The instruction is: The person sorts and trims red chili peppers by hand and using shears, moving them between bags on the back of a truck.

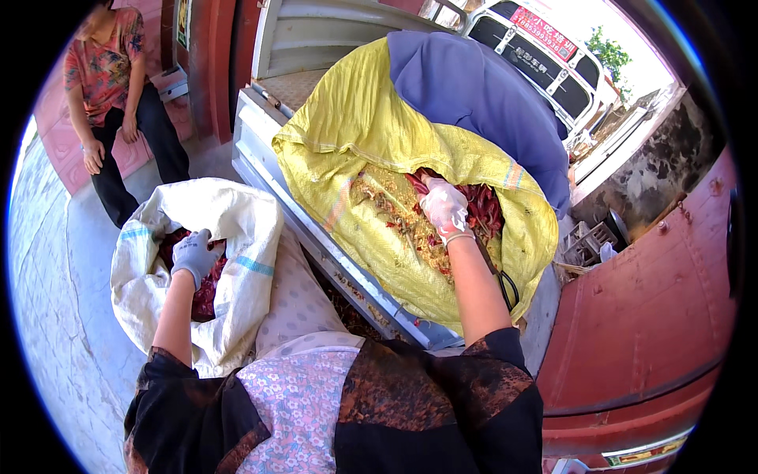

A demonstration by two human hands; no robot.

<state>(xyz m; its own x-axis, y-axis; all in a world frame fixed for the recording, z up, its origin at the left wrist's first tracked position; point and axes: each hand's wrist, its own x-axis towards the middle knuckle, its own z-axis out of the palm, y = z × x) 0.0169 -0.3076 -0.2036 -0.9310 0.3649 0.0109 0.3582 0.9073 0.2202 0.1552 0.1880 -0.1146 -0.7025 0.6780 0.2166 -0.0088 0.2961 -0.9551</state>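
My left hand, in a grey glove, is over the mouth of a white woven sack, its fingers apart above the dark red dried chilies inside. My right hand, in a thin whitish glove, reaches into a large yellow woven sack. Its fingers curl among dried red chilies, and some chilies stick out by the fingertips; the fingertips themselves are partly hidden. Yellowish seeds and chili bits lie on the sack's inner fabric, left of that hand.
The yellow sack rests on a metal truck bed, with a blue-purple cloth over its far side. A seated person is at the far left. A red metal gate stands on the right, near a grey crate.
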